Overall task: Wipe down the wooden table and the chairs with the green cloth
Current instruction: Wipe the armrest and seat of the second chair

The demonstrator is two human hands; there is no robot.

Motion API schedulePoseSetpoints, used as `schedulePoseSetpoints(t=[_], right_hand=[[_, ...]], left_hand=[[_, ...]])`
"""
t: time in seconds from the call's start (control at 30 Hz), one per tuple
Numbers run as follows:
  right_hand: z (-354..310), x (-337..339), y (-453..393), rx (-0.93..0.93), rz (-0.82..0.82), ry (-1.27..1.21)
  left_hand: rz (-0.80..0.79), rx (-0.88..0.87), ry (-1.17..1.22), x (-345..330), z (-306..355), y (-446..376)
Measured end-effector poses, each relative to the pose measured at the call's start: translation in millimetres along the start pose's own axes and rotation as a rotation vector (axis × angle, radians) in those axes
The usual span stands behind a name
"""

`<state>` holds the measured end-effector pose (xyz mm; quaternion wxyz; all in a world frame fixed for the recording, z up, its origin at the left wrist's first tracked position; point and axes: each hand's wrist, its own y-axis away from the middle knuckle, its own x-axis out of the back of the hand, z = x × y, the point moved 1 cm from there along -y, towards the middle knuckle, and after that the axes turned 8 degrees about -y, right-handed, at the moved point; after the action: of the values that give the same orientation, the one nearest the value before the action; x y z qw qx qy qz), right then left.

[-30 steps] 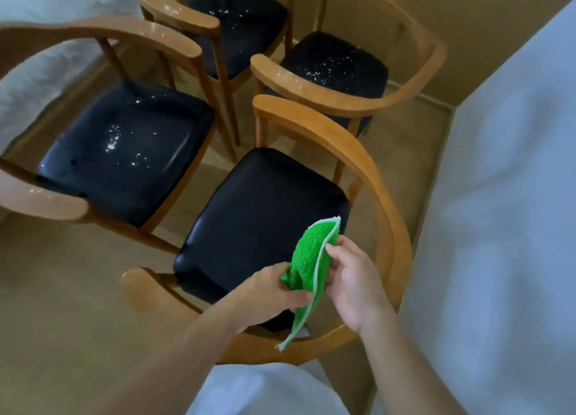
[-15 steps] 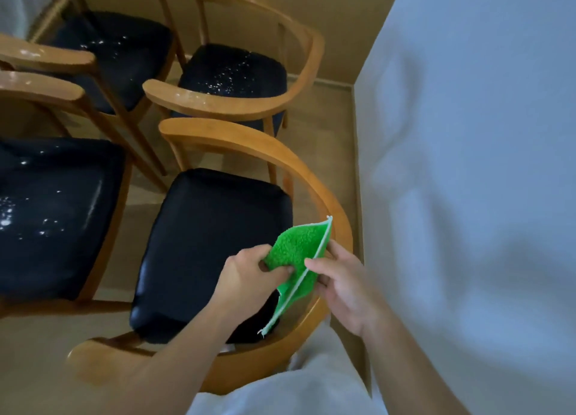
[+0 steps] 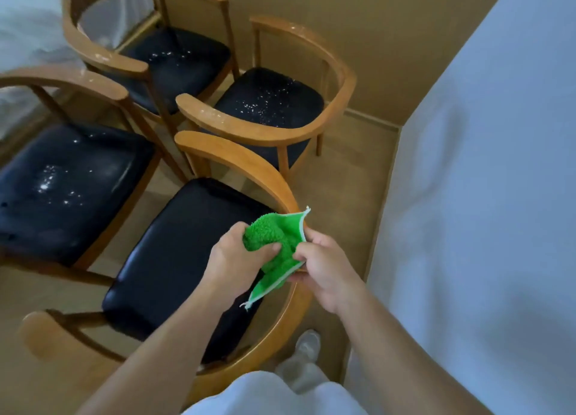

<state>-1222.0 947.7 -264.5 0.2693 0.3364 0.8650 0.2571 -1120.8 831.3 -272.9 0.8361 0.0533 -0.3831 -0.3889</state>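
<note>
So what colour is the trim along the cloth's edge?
White, edging the green cloth, clearest in the head view.

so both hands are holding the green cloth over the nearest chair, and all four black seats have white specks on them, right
Not quite. The head view shows both hands, left hand and right hand, gripping the green cloth, but the nearest chair's seat looks free of specks; only the other three are speckled.

your forearms (image 3: 174,336) are bare to the frame's edge, no sleeves showing; you wear white trousers (image 3: 271,393) and a pale shoe (image 3: 308,343).
</note>
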Motion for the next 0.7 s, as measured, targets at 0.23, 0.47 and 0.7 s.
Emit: schedulePoseSetpoints(t=[0.23,0.47,0.7], right_hand=[[-42,-8,-17,-0.003,-0.142,-0.118],[-44,0,-39,-0.114,-0.118,-0.283],[-105,30,-128,-0.245,-0.231,-0.183]], left_hand=[[-0.066,0.232,0.502,20,-10,-8],[-0.456,0.531,0.749,-6,-36,-23],[-0.055,0.609,0.87,-28,-1,-82]])
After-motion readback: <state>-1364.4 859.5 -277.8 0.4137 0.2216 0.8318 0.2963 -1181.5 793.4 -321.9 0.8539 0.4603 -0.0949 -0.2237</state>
